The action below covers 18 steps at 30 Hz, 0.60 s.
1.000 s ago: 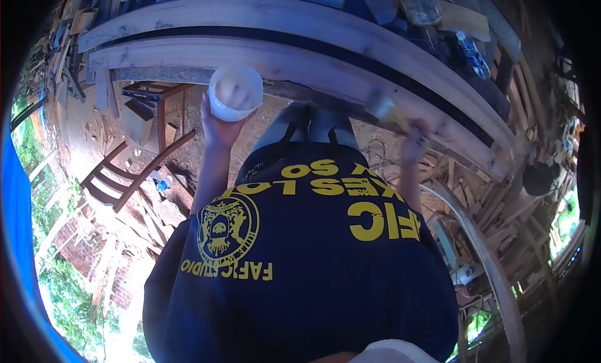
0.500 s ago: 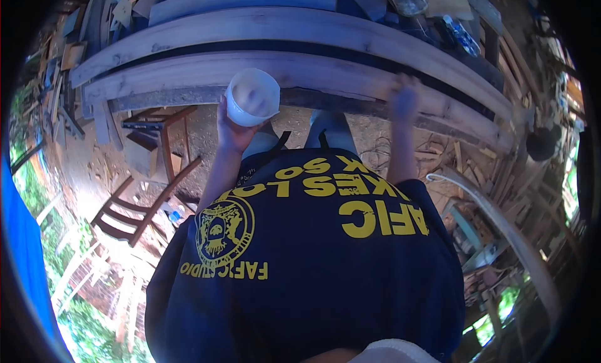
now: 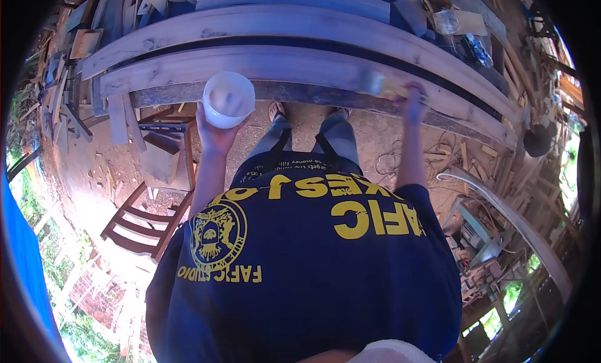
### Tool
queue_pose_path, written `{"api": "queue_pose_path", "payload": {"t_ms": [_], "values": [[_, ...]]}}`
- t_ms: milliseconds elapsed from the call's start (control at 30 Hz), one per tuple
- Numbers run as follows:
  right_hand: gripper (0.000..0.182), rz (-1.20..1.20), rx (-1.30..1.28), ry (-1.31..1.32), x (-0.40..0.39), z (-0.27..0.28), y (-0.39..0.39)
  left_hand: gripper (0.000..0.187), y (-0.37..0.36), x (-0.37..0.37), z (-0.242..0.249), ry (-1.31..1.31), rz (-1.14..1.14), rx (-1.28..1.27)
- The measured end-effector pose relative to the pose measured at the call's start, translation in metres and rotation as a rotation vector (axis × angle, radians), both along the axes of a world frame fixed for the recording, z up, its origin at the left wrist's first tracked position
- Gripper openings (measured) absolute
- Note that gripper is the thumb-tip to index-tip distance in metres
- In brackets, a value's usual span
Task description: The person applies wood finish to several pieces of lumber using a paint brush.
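Observation:
My left hand (image 3: pixel 216 139) is wrapped round a white plastic tub (image 3: pixel 220 120), held at the bench's near edge, left of my legs. Its mouth faces up, and whitish contents show inside, with a few darker spots. In my right hand (image 3: pixel 413 98) is a paintbrush (image 3: pixel 383 85), blurred by motion, its bristles pointing left over the near plank (image 3: pixel 282 65). That plank is long and pale, lying crosswise on the bench. A second long plank (image 3: pixel 275 23) lies behind it, with a dark gap between them.
Wood offcuts, a clear container (image 3: pixel 446 22) and a blue shiny packet (image 3: pixel 479 51) lie behind the planks. A brown wooden chair (image 3: pixel 144 219) stands at my left. At my right are a curved pale wooden piece (image 3: pixel 519 219) and scattered scraps. Cords lie on the dirt floor.
My left hand and the tub have shifted slightly left. The brush in my right hand now shows over the near plank; earlier that hand was a blur. The view has shifted, showing my feet.

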State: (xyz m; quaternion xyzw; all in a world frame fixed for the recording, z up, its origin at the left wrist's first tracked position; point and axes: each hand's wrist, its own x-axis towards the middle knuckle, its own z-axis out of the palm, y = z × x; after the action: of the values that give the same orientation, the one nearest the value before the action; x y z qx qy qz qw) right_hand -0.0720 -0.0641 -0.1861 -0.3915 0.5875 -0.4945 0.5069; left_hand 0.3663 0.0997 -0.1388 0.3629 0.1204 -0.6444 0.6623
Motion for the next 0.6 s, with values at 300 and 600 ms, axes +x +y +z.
{"api": "queue_pose_path", "payload": {"t_ms": [300,600], "values": [[0.021,0.087,-0.16,0.087,0.053,-0.023,-0.028,0.063,0.007,0.034,-0.016,0.074,-0.054,-0.046],[0.007,0.02,-0.272,0.411,0.168,0.002,-0.038,0.066,0.015,0.038,-0.018,0.065,-0.074,-0.105]]}}
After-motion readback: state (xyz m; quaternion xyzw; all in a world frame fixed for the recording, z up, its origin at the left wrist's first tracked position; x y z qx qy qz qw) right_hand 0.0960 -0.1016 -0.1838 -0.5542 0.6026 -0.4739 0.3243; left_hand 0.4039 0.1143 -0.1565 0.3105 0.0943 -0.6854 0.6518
